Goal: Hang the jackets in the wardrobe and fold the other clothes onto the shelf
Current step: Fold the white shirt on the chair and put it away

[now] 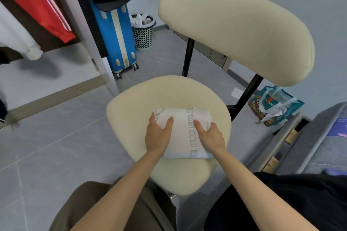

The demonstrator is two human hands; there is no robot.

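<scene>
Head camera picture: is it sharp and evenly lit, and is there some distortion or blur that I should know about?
Head view: soft, even light with no glare; a faint shadow under the white sleeve. Straight lines bend toward the edges, as at the wardrobe post, so it is wide-angle. The folded cloth on the chair seat and both hands, left and right, look slightly soft; the cloth's lettering is only partly readable.

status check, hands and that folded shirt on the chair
Left hand and right hand both flat on the folded white garment, gripping its sides. Garment rests on the cream chair seat. Nothing in the way.
</scene>
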